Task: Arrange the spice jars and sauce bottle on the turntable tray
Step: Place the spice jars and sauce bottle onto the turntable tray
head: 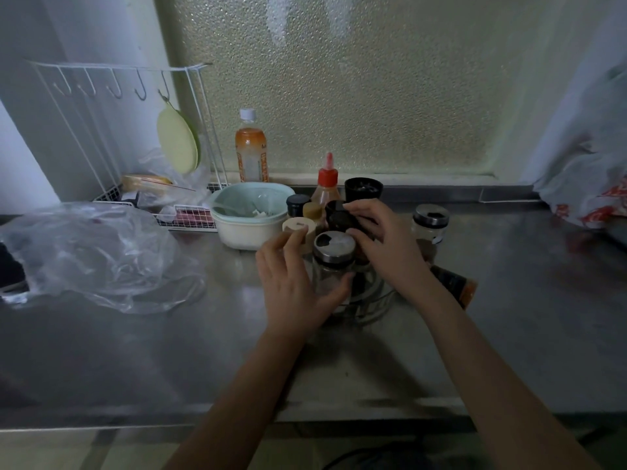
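Counter (509, 317) is bare in front of you and to the right; plastic bag (91, 256) fills the left. Tray (373, 300) is mostly hidden under the crowded jars, only its clear rim showing. Your left hand (291, 286) wraps the steel-lidded glass jar (334, 256). Your right hand (383, 245) clamps a black-lidded jar (341, 220). Sauce bottle (326, 184), red cap, stands at the back. Bowl (249, 215) beside holds something I can't make out.

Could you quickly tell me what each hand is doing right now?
Left hand: closed around the clear glass jar with the steel lid.
Right hand: fingers gripping a black-lidded jar.
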`<state>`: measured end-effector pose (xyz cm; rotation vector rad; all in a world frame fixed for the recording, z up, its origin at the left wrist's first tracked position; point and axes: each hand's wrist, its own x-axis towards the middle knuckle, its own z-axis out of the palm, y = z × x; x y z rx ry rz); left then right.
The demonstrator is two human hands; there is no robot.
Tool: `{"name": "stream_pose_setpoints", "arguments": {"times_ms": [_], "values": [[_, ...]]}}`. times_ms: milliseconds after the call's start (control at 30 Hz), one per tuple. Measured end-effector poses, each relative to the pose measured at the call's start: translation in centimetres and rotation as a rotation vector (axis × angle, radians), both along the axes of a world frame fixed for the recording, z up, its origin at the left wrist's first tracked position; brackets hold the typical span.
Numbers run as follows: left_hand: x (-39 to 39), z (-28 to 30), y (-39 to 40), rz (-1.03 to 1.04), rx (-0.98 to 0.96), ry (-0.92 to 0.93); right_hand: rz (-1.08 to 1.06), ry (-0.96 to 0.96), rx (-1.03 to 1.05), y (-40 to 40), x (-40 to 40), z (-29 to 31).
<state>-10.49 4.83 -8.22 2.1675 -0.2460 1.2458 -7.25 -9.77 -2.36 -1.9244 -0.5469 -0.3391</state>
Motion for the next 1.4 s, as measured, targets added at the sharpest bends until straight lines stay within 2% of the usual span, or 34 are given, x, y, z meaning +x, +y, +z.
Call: {"name": "stream_pose_setpoints", "arguments": {"times_ms": [67,133,200,300,333,400,467,533,700,833,1000,1067,1200,1400], "values": [[0.2,-0.1,0.1,0.005,0.015,0.019,0.058,0.037,0.014,0.0,-0.4,-0.2],[0.2,-0.2,0.1,0.016,0.024,0.015,0.023,0.002,0.028,0.0,-0.8,-0.3],[0.0,-0.1,0.0,0.03,0.017,0.0,-0.158,-0.126,0.108,-0.5,-1.1,0.1],[-0.2,-0.1,-0.2,0.021,0.038,0.0,-0.621,-0.349,0.154,-3.4,-0.3,0.5],[-0.1,-0.2,-0.3,0.016,0.049,0.019,-0.745,-0.319,0.09,-4.8,0.5,0.4],[-0.1,-0.1,-0.4,-0.005,0.054,0.071,-0.841,-0.074,-0.034,-7.3,2.2,-0.2],[-0.2,0.0,-0.4,-0.036,0.025,0.105,-0.78,0.163,-0.046,-8.8,3.5,-0.9],[-0.3,0.2,-0.5,-0.051,-0.007,0.12,-0.693,0.244,-0.022,-9.2,4.3,-1.5],[-0.5,0.5,-0.5,-0.033,-0.078,0.139,-0.602,0.236,-0.109,-8.7,5.0,-1.7],[-0.4,0.5,-0.3,-0.03,-0.094,0.15,-0.627,0.205,-0.164,-8.2,4.6,-1.6],[-0.3,0.5,-0.3,-0.027,-0.123,0.157,-0.734,-0.079,0.03,-8.0,0.4,1.5],[-0.3,0.5,-0.5,-0.037,-0.147,0.159,-0.684,-0.128,0.115,-7.7,-2.2,3.5],[-0.6,0.5,-0.5,-0.073,-0.165,0.145,-0.471,-0.05,0.087,-5.0,-5.6,5.0],[-0.6,0.2,-0.1,-0.072,-0.149,0.141,-0.287,0.098,-0.069,-0.4,-5.3,1.0]]}}
